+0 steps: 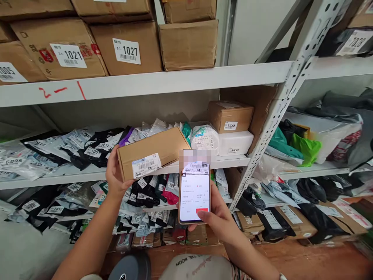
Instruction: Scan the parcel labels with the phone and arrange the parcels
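My left hand [115,173] grips the left end of a brown cardboard box [154,149], held tilted in front of the middle shelf. A white shipping label [146,165] with a barcode is on the box's near face. Just right of the box, my right hand [214,208] is closed around a smartphone [194,194], with the thumb over a red button low on its lit screen. A barcode picture shows at the top of the screen, and the area above it is blurred out. The phone hides part of the shelf edge behind it.
A white metal shelf rack [163,84] holds numbered cartons [134,46] on top. Bagged parcels [93,146] crowd the shelves below. A white round package [204,138] sits beside two stacked boxes [233,118]. A perforated upright post [271,128] stands right. A dark round stool [131,266] is below.
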Available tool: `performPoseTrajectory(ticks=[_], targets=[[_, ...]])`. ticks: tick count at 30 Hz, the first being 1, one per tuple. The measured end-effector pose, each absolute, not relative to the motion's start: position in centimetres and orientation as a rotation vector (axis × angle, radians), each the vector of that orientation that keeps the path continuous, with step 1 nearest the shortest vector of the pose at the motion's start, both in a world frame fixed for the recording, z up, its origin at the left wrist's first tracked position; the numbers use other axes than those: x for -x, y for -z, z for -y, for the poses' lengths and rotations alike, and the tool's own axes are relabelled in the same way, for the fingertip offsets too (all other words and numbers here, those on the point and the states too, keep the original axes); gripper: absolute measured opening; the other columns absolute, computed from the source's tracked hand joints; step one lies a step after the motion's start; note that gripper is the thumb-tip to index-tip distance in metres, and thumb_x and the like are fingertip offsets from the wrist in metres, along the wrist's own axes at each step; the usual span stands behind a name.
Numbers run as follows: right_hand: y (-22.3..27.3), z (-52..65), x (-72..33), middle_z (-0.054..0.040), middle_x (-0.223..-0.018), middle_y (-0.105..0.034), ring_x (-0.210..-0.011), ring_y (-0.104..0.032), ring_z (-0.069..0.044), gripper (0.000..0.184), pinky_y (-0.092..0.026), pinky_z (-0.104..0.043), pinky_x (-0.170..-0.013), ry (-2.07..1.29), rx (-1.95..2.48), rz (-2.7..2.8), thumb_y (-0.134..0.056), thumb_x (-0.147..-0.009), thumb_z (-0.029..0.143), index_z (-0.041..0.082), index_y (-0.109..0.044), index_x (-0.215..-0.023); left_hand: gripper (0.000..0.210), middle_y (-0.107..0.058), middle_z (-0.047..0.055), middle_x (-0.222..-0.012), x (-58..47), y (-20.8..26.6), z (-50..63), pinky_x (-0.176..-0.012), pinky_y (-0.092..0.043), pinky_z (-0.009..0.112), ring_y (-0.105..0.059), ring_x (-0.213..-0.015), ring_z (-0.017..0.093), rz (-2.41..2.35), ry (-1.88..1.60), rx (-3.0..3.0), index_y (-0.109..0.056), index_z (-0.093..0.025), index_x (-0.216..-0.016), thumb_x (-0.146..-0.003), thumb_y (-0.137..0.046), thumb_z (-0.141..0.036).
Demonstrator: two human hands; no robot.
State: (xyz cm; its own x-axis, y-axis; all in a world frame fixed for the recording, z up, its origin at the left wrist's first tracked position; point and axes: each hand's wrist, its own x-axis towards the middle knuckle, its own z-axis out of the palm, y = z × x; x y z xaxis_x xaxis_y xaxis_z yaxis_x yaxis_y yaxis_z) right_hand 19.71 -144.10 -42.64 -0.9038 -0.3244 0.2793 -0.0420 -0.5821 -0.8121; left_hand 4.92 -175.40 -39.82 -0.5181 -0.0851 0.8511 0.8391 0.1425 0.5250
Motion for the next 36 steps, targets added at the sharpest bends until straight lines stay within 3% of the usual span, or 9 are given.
performPoseTrajectory(ticks=[8,14,18,27,36], targets=[[41.9,143.6,-19.2,-0.0085,-0.108,-0.071,-0.081,-0.073,-0.023,0.087,-0.057,-0.023,-0.046,2.629,0.496,-1.449,-0.086,-0.072,0.027,0.030,-0.027,-0.136,0.117,-0.038,0.005,-0.156,-5.3,39.6,174.1,-0.123,-0.023,0.052,-0.032,-0.144,0.039,1.667,1.351,0.795,-0.045,-0.032,-0.148,-0.044,-0.090,-0.060],[42.2,145.2,-19.4,-0.0060,-0.098,-0.071,-0.068,-0.071,-0.019,0.087,-0.056,-0.020,-0.043,2.564,0.597,-1.319,-0.086,-0.071,0.032,0.029,-0.030,-0.137,0.123,-0.044,0.013,-0.149,-2.5,39.5,173.8,-0.120,-0.027,0.047,-0.038,-0.141,0.038,1.676,1.441,0.823,-0.041,-0.026,-0.150,-0.043,-0.092,-0.060],[41.9,146.4,-19.4,-0.0073,-0.106,-0.070,-0.073,-0.072,-0.020,0.088,-0.057,-0.021,-0.044,2.492,0.666,-1.175,-0.082,-0.076,0.033,0.032,-0.024,-0.143,0.127,-0.039,0.015,-0.153,-0.4,39.7,174.6,-0.119,-0.030,0.046,-0.036,-0.142,0.039,1.678,1.530,0.875,-0.040,-0.023,-0.151,-0.041,-0.095,-0.056],[40.0,148.0,-20.7,-0.0082,-0.118,-0.067,-0.080,-0.073,-0.018,0.082,-0.058,-0.020,-0.051,2.307,0.796,-1.069,-0.079,-0.081,0.028,0.035,-0.027,-0.145,0.129,-0.041,0.015,-0.154,0.9,40.5,175.4,-0.117,-0.034,0.043,-0.038,-0.142,0.037,1.720,1.776,0.808,-0.040,-0.024,-0.152,-0.039,-0.098,-0.047],[40.1,148.3,-20.8,-0.0076,-0.112,-0.069,-0.077,-0.073,-0.018,0.080,-0.057,-0.019,-0.050,2.319,0.795,-1.055,-0.078,-0.083,0.028,0.033,-0.027,-0.145,0.128,-0.042,0.015,-0.153,0.5,40.4,175.2,-0.117,-0.035,0.041,-0.038,-0.142,0.037,1.706,1.787,0.804,-0.042,-0.022,-0.151,-0.039,-0.097,-0.048]])
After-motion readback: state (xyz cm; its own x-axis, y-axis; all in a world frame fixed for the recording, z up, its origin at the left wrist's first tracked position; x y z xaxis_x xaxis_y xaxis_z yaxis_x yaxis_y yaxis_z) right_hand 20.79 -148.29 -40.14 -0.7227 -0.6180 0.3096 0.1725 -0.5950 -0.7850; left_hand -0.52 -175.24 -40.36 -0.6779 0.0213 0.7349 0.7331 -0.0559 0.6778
